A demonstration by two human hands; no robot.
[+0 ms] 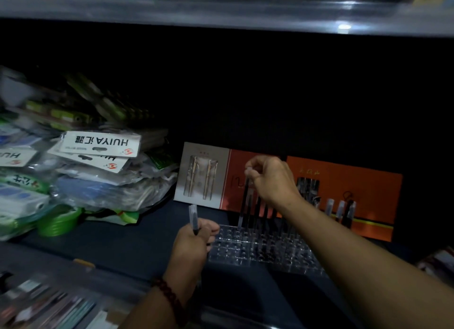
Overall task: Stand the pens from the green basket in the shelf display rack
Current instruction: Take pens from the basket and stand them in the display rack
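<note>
Dim light, edges of the view blurred.

Dark blue shelf (137, 242), deep, black at the back. Left side: slumped pile of bagged goods (93, 171) with white header cards, a green coil (59, 223) at its foot.

Against the back, two flat gift boxes lean upright: a grey-and-rust one (204, 174) with a window showing two slim gold pieces, and an orange one (356, 181) to its right.

In front of the boxes, a clear display rack (258, 247) sits on the shelf, its stepped top drilled with rows of round holes. Front rows show open holes. A line of dark pens (260, 208) stands in the back row, partly behind the right forearm; three more with frosted caps (340, 209) stand further right.

Right hand (272, 176) is above the rack's back-left part, fingertips pinched together on the pale cap of a pen (244, 201). This pen has a slim black barrel with a clear lower end; it is near upright, leaning slightly, tip at the back row. Cannot tell if the tip is seated in a hole.

Left hand (191, 240) is at the rack's left edge, fist curled round a second pen (192, 215), whose frosted cap points up. A dark beaded bracelet (169, 296) is on that wrist.
</note>
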